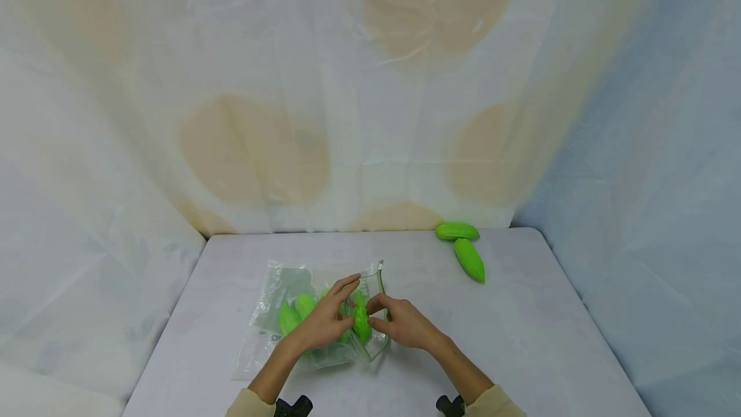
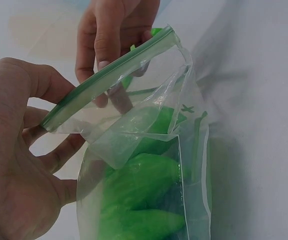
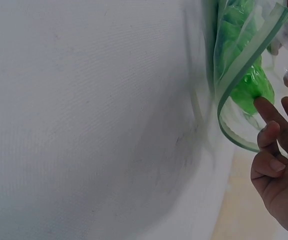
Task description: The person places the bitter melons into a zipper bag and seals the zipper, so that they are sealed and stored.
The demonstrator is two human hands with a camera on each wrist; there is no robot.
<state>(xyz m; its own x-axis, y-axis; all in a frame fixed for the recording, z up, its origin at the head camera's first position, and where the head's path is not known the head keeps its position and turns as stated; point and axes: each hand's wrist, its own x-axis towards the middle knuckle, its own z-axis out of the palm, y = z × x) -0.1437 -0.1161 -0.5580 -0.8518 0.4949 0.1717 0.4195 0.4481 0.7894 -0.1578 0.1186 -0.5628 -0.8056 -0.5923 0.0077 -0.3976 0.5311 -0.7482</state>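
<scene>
A clear zip bag (image 1: 292,280) with a green zip strip lies on the table, its mouth facing right and spread apart. My left hand (image 1: 321,327) pinches the bag's rim between thumb and fingers, as the left wrist view shows at the zip strip (image 2: 111,75). Several long, tapered bright green toy vegetables (image 2: 141,180) are inside. Another green toy vegetable (image 1: 361,324) sits at the mouth. My right hand (image 1: 405,324) is at the opening. In the right wrist view, an outstretched finger (image 3: 276,120) touches the green piece (image 3: 249,92) there.
Two more green toy vegetables (image 1: 469,260) lie near the back right of the white table (image 1: 521,340), touching end to side. A patterned curtain (image 1: 347,114) hangs behind the table, with pale sheets at both sides.
</scene>
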